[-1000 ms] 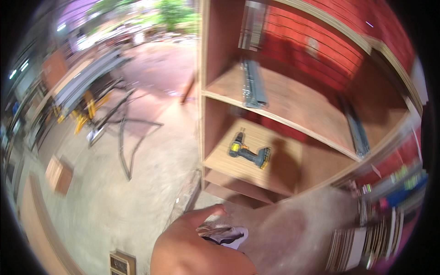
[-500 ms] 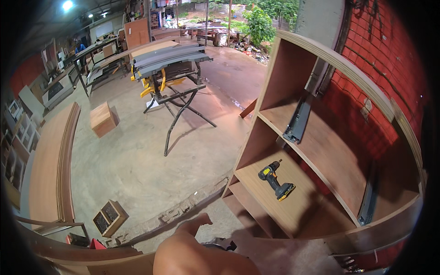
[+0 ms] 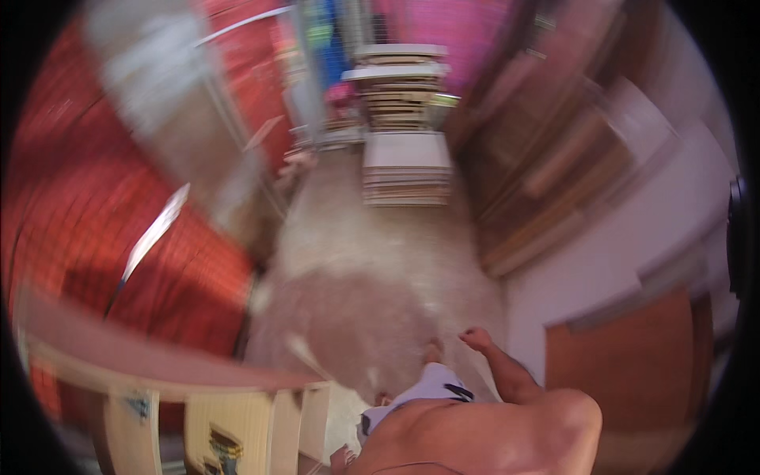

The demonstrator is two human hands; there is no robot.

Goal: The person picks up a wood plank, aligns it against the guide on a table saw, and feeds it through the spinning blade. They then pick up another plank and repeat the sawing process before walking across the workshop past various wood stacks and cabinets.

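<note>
Neither grip can be read with certainty: our right hand (image 3: 477, 339) hangs curled and blurred at the end of the bare forearm, above the concrete floor (image 3: 372, 269), and nothing shows between its fingers, though we cannot tell whether they are closed; our left hand is out of view.

From the left, we see a red brick wall (image 3: 71, 198), streaked by motion blur. Below it, at the lower left, stands a pale wooden cabinet (image 3: 198, 396) with a reddish top edge, and a small yellow and dark object (image 3: 224, 453), too blurred to identify, lies inside one of its compartments. In the middle, the floor runs away from us toward a stack of flat boards (image 3: 406, 170), with more stacked boards (image 3: 398, 87) behind it. Our bare shoulder and white shorts (image 3: 427, 388) fill the lower centre, just beside the raised hand. On the right, brown wooden panels (image 3: 538, 174) lean against a pale wall (image 3: 657, 229), well apart from the hand
</note>
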